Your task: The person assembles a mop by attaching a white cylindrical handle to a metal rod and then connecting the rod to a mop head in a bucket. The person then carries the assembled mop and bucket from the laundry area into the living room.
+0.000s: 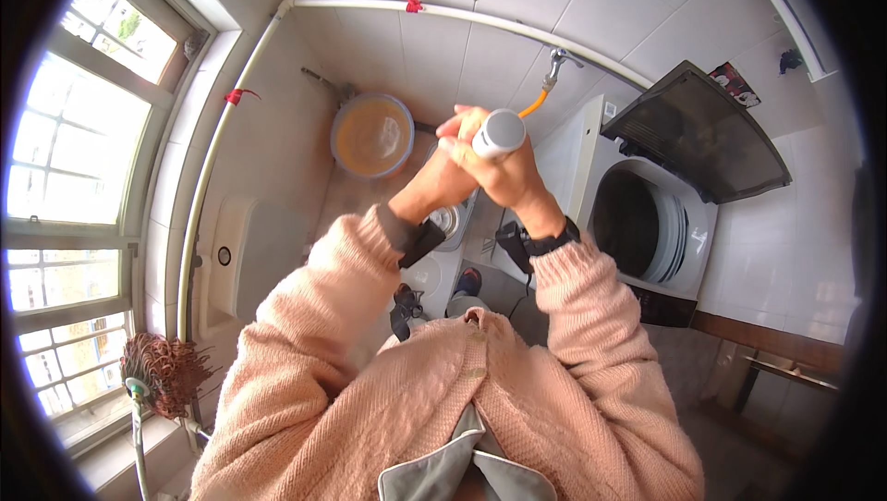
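Clearly our right hand (506, 175) grasps the white cylinder (503, 133), likely light and stiff, best held midway (left hand (443, 176): grip unclear).

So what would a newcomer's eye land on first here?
Probably the white bottle with a grey end, upper centre, in the right hand, with the left hand close by. Next, the washing machine at right, its dark lid raised, and the bright window along the left edge.

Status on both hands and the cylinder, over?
Right hand grips white cylinder, grey end up. Left hand alongside, partly hidden. Washer lid raised, off to the right.
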Motion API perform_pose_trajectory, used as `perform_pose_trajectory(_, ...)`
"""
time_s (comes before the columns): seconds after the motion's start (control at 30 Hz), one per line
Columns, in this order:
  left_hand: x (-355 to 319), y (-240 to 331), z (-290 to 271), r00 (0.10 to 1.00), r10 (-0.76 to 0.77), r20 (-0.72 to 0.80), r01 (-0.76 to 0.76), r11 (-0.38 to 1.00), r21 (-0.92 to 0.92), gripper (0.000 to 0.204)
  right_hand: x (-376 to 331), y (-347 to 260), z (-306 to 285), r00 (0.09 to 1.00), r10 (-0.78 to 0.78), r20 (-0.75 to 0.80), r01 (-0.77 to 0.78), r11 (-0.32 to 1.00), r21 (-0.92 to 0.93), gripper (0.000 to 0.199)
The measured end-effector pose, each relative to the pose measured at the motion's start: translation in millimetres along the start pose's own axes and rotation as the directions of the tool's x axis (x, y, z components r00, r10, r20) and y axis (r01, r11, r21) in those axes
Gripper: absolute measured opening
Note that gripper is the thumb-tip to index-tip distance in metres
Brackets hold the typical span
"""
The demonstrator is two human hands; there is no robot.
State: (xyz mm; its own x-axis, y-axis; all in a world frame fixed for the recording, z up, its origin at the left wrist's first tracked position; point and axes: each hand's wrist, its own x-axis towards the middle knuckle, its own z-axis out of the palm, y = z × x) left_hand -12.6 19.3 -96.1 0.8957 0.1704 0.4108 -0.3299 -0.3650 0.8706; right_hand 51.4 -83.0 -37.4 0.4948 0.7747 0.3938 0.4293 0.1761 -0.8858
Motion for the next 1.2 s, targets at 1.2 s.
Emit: perform_pose_trajectory(1.2, 7.1, 35.8, -3.4, 0.985, -0.075, 0.158, 0.086, 0.994, -0.063, 0.027, -8.1, -16.5, -3.5, 0.995, -0.035, -0.092, 0.038, 0.999, 0.037, 0.013)
